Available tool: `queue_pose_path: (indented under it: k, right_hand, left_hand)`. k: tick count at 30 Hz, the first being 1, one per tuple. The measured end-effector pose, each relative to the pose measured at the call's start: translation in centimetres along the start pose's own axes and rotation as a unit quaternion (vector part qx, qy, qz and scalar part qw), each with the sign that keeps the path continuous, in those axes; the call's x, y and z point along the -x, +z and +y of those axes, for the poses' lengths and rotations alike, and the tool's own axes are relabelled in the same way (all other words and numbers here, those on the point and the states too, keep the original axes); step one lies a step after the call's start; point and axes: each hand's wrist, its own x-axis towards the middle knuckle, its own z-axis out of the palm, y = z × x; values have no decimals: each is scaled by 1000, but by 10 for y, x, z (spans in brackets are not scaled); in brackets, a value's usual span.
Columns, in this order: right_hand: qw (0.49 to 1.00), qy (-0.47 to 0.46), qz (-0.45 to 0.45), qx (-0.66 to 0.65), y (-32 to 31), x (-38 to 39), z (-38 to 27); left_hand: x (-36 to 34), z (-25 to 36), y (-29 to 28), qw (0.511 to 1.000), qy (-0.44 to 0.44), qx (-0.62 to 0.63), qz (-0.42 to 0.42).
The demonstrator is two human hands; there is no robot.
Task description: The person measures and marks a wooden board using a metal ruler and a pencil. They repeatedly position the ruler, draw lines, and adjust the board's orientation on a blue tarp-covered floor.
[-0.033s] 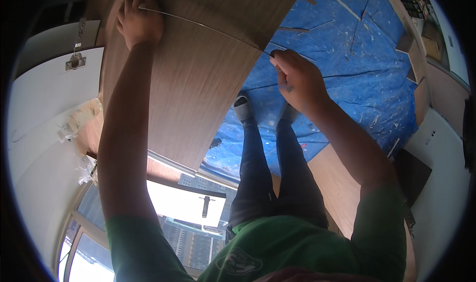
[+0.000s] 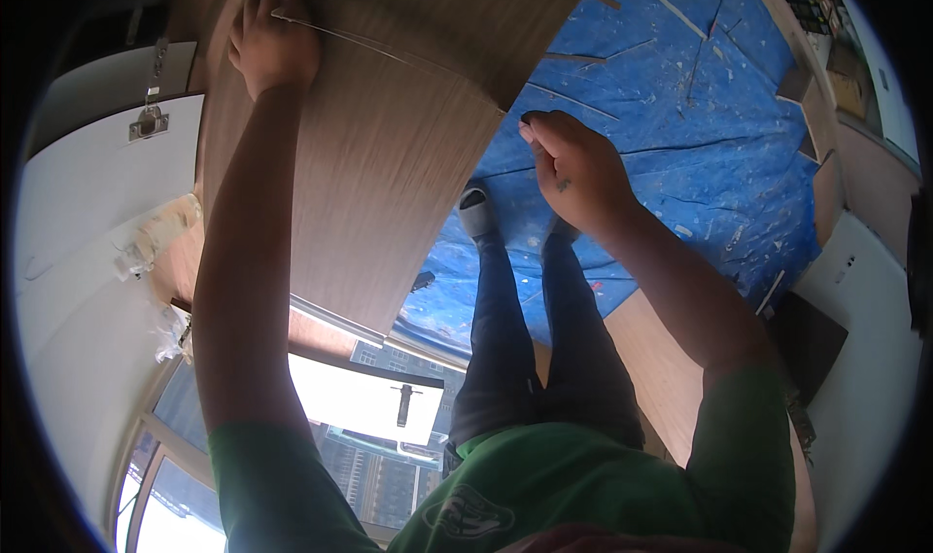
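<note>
My left hand (image 2: 275, 48) lies on a brown wood-grain panel (image 2: 389, 155) at upper left, fingers apart, touching one end of a thin pale line (image 2: 369, 43), perhaps a wire or narrow strip; I cannot tell which. The line runs across the panel toward its right edge. My right hand (image 2: 573, 169) is just beyond that edge, over the blue sheet, with thumb and fingers pinched together. Whatever is in the pinch is hidden or too small to name.
A crumpled blue sheet (image 2: 709, 184) with scattered offcuts lies under my feet. White panels with metal hinges (image 2: 148, 120) stand at left. A window (image 2: 175, 466) is at lower left. Light boards (image 2: 641, 349) and a white panel (image 2: 855, 339) are at right.
My right hand has moved slightly down and away from the panel's edge, and the far end of the thin line no longer visibly reaches its fingertips. My left hand has stayed in place.
</note>
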Motion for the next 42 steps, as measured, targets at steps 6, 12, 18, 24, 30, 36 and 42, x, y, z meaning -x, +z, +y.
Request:
queue_pose_path:
  k: [6,12,18,24,30,36,42]
  right_hand:
    - [950,100,168,-245,-19,-22,14]
    - [894,89,272,-344,-21,-113,114]
    - [919,97,363,-120,-43,-166,129]
    - [910,-27,350,-222,-12,-142,122]
    - [952,-113,237,-157,52,-33,50]
    - [962,-129,82,-227,90,46,-1]
    - [928,1,288,-237,21,-63,71]
  left_hand:
    - [-10,10,7,1000,-11,17,-12]
    - [-6,22,-13,999,-9,30,-30]
    - [-10,24,-14,999,25,18,-35]
    - [-11,21,-17,999,19,9,-38]
    - [-13,21,-20,998,19,21,-56]
    - [-13,15,-23,996,58,47,-48]
    - [-12,22,-20,996,49,62,-47]
